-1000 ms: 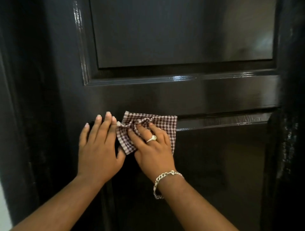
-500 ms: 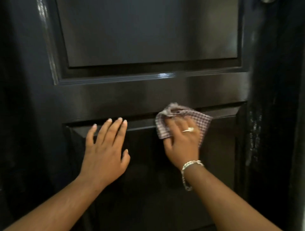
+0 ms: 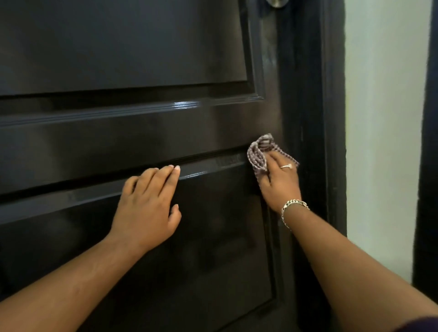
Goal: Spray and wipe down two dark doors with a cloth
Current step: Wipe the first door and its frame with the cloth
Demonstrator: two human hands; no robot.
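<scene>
Head view of a person wiping a dark panelled door. Nearest the camera, two bare forearms enter from the lower edge, one from the lower left and one from the lower right, with a strip of dark sleeve (image 3: 417, 323) at the bottom right corner. The left hand (image 3: 148, 206) lies flat on the door (image 3: 118, 139), palm against the lower panel, fingers straight and together, their tips reaching the moulded ledge at the panel's top edge; it holds nothing. The right hand (image 3: 280, 182) is well apart from the left, further right at the lower panel's upper right corner, and presses a crumpled checked cloth (image 3: 259, 156) against the door; whether its fingers curl into the fabric or lie flat on it cannot be told. The cloth bunches above and to the left of the fingers, touching the door's right stile near the frame. A ring (image 3: 286, 166) sits on one finger of the right hand and a chain bracelet (image 3: 292, 208) circles the right wrist. Beyond the hands, a horizontal rail separates the lower panel from a large upper panel. At the far top, a metal door knob (image 3: 277, 2) is partly cut by the picture edge. To the right stand the dark door frame (image 3: 334, 118) and a pale wall (image 3: 384, 118)
</scene>
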